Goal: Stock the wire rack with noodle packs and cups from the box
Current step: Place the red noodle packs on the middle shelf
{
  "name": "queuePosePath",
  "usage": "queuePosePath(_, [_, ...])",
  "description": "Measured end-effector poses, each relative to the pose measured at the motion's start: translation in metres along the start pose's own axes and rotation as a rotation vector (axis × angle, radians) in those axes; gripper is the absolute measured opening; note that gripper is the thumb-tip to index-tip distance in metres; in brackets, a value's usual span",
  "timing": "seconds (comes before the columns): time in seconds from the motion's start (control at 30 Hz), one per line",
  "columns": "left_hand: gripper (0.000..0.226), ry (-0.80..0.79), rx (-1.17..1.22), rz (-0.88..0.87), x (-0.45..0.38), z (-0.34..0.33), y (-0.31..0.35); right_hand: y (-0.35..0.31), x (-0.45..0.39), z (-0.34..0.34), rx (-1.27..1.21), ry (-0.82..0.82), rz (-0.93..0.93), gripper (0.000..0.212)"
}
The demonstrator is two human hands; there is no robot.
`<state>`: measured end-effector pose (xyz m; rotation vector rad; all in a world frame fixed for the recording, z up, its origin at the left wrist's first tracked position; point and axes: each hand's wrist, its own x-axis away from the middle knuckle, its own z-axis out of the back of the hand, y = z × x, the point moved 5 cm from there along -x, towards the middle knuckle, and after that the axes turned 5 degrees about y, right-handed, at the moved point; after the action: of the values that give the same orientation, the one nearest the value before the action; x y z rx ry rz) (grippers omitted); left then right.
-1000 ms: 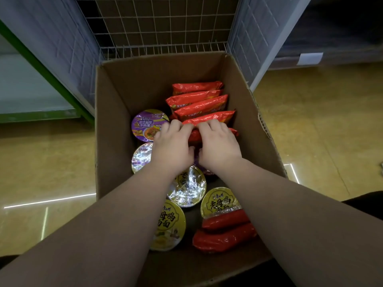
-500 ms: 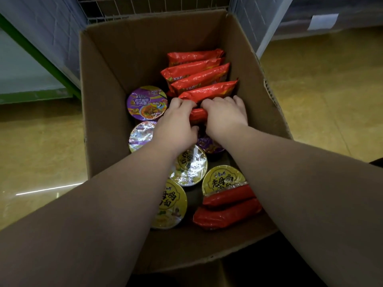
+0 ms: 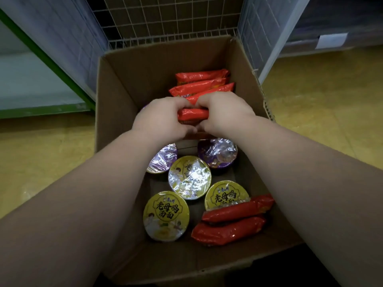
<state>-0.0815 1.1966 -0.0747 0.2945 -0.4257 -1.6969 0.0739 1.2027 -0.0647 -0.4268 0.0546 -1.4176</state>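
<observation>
Held pack: a red noodle pack (image 3: pixel 193 114) lies with its long axis running left to right across the box, one end in each hand, above the middle of the box.
Left hand: the left hand (image 3: pixel 163 119) curls its fingers round the pack's left end, thumb underneath.
Right hand: the right hand (image 3: pixel 224 112) grips the right end the same way; the two thumbs nearly meet below the pack.
Pack look: glossy red-orange wrapper, puffy, with a crimped seam; the print is too blurred to read.
Far row: three more red packs (image 3: pixel 202 83) stand on edge at the far side, long axes also left to right.
Near packs: two red packs (image 3: pixel 232 222) lie stacked in the near right corner, tilted up toward the right.
Cups: yellow-lidded cups (image 3: pixel 166 215) and purple-lidded cups (image 3: pixel 217 154) sit upright under shiny film, filling the near and middle part.
Box: an open brown cardboard box (image 3: pixel 116 104), flaps out.
Rack: the wire rack (image 3: pixel 165 21) stands just beyond the box's far edge.
Room: a glossy yellow floor (image 3: pixel 323 96); a green-edged shelf (image 3: pixel 41 59) at far left.
</observation>
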Motion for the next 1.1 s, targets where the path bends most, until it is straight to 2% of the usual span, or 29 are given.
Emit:
queuePosePath(0.1, [0.039,0.030,-0.098,0.036,0.004,0.023,0.003,-0.008,-0.003,0.014,-0.040,-0.012,0.133,0.041])
queuePosePath(0.17, [0.031,0.015,-0.098,0.048,0.010,0.034,0.003,-0.011,-0.002,0.024,-0.099,-0.111,0.175,0.048])
queuePosePath(0.23, [0.029,-0.008,-0.065,0.061,0.016,0.043,0.001,-0.007,0.002,0.034,-0.292,-0.239,0.098,0.061])
queuePosePath(0.3, [0.030,-0.049,-0.015,0.073,0.021,0.050,-0.001,0.004,0.004,0.036,-0.575,-0.292,-0.077,0.067])
queuePosePath(0.37, [0.031,-0.083,0.062,0.054,0.023,0.057,-0.001,0.021,0.004,0.029,-0.807,-0.255,-0.292,0.060])
queuePosePath(0.43, [0.040,-0.081,0.136,-0.051,0.024,0.066,0.004,0.034,0.008,0.012,-0.901,-0.269,-0.427,0.053])
queuePosePath(0.5, [0.051,-0.039,0.212,-0.194,0.027,0.075,0.011,0.038,0.021,-0.006,-0.958,-0.369,-0.500,0.055])
queuePosePath(0.6, [0.055,0.022,0.290,-0.304,0.030,0.085,0.021,0.034,0.039,-0.020,-1.172,-0.491,-0.571,0.060])
queuePosePath(0.67, [0.060,0.071,0.307,-0.361,0.030,0.087,0.021,0.030,0.042,-0.021,-1.323,-0.507,-0.546,0.058])
queuePosePath(0.73, [0.065,0.112,0.343,-0.339,0.029,0.086,0.015,0.029,0.038,-0.017,-1.430,-0.433,-0.494,0.051])
queuePosePath(0.8, [0.068,0.195,0.282,-0.225,0.025,0.087,0.005,0.030,0.030,-0.013,-1.505,-0.337,-0.466,0.049])
queuePosePath(0.83, [0.071,0.248,0.315,-0.103,0.021,0.088,-0.002,0.028,0.027,-0.012,-1.537,-0.310,-0.449,0.049])
queuePosePath(0.9, [0.067,0.333,0.598,0.286,0.017,0.086,-0.019,0.025,0.023,-0.016,-1.594,-0.262,-0.425,0.053])
queuePosePath(0.93, [0.056,0.300,0.826,0.527,0.020,0.079,-0.028,0.023,0.021,-0.020,-1.636,-0.239,-0.429,0.056])
queuePosePath(0.97, [0.043,0.186,1.039,0.736,0.024,0.069,-0.033,0.020,0.021,-0.023,-1.684,-0.220,-0.436,0.057])
queuePosePath(1.0, [0.044,0.020,1.141,0.882,0.026,0.058,-0.030,0.018,0.020,-0.028,-1.728,-0.208,-0.443,0.055])
queuePosePath(1.03, [0.058,-0.168,1.163,0.921,0.029,0.048,-0.026,0.016,0.019,-0.032,-1.767,-0.192,-0.451,0.052])
queuePosePath(1.07, [0.070,-0.282,1.165,0.909,0.032,0.037,-0.023,0.013,0.019,-0.034,-1.801,-0.169,-0.447,0.049])
queuePosePath(1.1, [0.074,-0.281,1.168,0.894,0.037,0.027,-0.024,0.009,0.023,-0.039,-1.845,-0.165,-0.448,0.045])
